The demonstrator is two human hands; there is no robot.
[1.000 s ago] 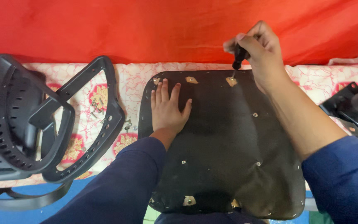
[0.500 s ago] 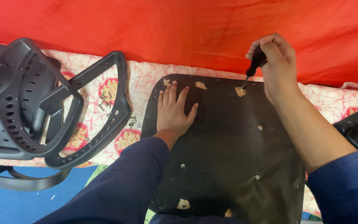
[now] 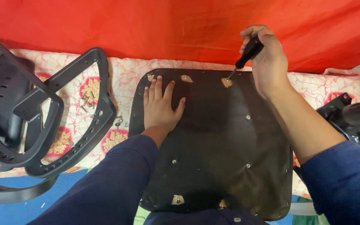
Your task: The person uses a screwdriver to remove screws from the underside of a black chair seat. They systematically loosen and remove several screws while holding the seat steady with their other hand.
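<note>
While the head camera looks straight down, a black chair seat panel (image 3: 217, 146) lies underside up on a patterned pink and white cloth (image 3: 126, 79), with a red cloth (image 3: 146, 29) hanging behind it. There is no real container here; the nearest thing to one is the open loop of a black chair frame (image 3: 84, 121) to the left, inside which a few loose screws (image 3: 86, 100) rest on the patterned cloth. A larger perforated black chair back (image 3: 9, 108) lies further left, overlapping that frame.

The left hand (image 3: 159, 106) lies flat on the upper left part of the panel, palm down, fingers extended and slightly spread, holding nothing. The right hand (image 3: 265, 58) is curled tight around the black handle of a screwdriver (image 3: 244, 56), which tilts down to the left; its tip meets a light-coloured mounting patch (image 3: 226, 82) near the panel's far edge. Both forearms wear dark blue sleeves. A black chair mechanism (image 3: 351, 114) sits at the right edge, apart from the hands.
</note>
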